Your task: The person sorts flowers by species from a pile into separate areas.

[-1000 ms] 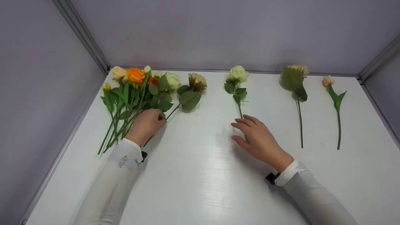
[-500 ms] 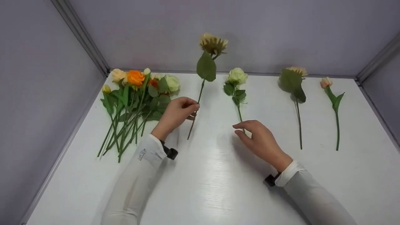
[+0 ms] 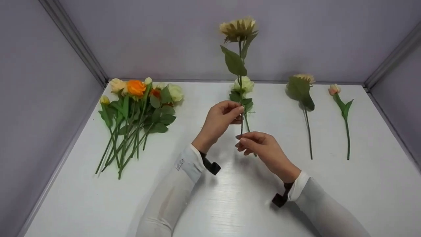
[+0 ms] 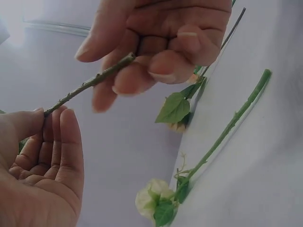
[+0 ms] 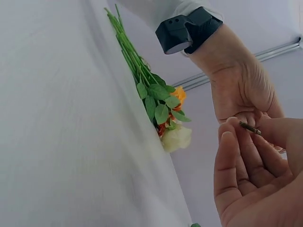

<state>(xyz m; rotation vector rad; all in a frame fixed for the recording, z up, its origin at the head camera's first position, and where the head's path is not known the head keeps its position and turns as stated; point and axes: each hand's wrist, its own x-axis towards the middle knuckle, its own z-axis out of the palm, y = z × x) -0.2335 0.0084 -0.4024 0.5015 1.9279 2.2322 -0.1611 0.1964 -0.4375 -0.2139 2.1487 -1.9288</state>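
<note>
My left hand [image 3: 219,120] pinches the dark stem of a pale yellow sunflower [image 3: 239,30] between thumb and fingertips. The flower is upright, lifted above the table, its head high against the back wall. Just below, my right hand [image 3: 260,144] surrounds the stem's lower end with bent fingers. In the left wrist view, the stem's cut end [image 4: 127,58] lies by the fingers of my right hand [image 4: 165,42], and the thumb stands apart from it. A pale green rose [image 3: 244,85] lies on the table behind both hands, partly covered by the held stem.
A pile of flowers [image 3: 154,113] with orange, cream and pale green heads lies at the left of the white table [image 3: 177,204]. To the right lie another sunflower [image 3: 298,86] and a pink tulip [image 3: 334,89]. Grey panels enclose the back and sides.
My left hand has lifted the sunflower from beside the pile and carried it right, turning it upright. My right hand has shifted slightly, its fingers now bent around the stem's lower end.
</note>
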